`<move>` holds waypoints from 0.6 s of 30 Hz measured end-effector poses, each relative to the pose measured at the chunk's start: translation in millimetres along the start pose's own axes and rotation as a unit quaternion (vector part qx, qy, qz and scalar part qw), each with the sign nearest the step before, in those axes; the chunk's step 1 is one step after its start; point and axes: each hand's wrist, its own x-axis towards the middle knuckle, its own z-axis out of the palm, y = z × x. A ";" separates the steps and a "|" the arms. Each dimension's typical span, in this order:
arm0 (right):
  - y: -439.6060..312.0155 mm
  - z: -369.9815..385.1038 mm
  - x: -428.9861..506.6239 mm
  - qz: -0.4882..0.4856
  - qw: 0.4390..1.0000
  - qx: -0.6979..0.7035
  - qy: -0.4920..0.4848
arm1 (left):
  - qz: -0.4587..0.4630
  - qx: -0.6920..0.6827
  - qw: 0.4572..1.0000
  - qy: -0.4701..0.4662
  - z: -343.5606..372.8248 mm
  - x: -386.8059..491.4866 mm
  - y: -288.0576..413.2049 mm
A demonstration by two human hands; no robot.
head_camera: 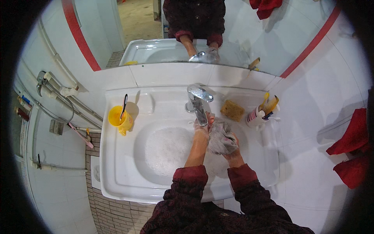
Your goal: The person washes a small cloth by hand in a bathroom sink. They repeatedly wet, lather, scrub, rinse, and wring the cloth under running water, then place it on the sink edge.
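Note:
Over the right part of a white ceramic washbasin (pixel 117 163), my right hand (pixel 235 146) grips a wet, sudsy grey cloth (pixel 222 139). My left hand (pixel 203 125) is beneath the spout of the chrome faucet (pixel 198 105), at the cloth's left edge. The spout partly hides its fingers, so whether they grip the cloth cannot be told. White foam (pixel 171 150) covers much of the bowl to the left of my forearms.
A yellow cup (pixel 117 117) with a toothbrush stands on the basin's left ledge. At the right rear are a brown sponge (pixel 232 110) and a cup (pixel 252 117) of toiletries. A red-framed mirror (pixel 146 29) is behind; red cloths (pixel 352 143) hang at right.

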 end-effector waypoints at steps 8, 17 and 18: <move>10.5 -6.4 13.6 0.024 0.998 -0.046 0.034 | 0.271 0.546 0.791 0.052 -15.1 -1.7 2.1; 13.8 -1.8 16.5 0.007 0.998 -0.028 0.052 | 0.116 0.683 0.720 -0.040 -20.9 -6.9 38.3; 17.3 -4.1 20.1 0.000 0.998 -0.037 0.055 | 0.072 0.552 0.831 -0.011 -22.8 -19.3 36.2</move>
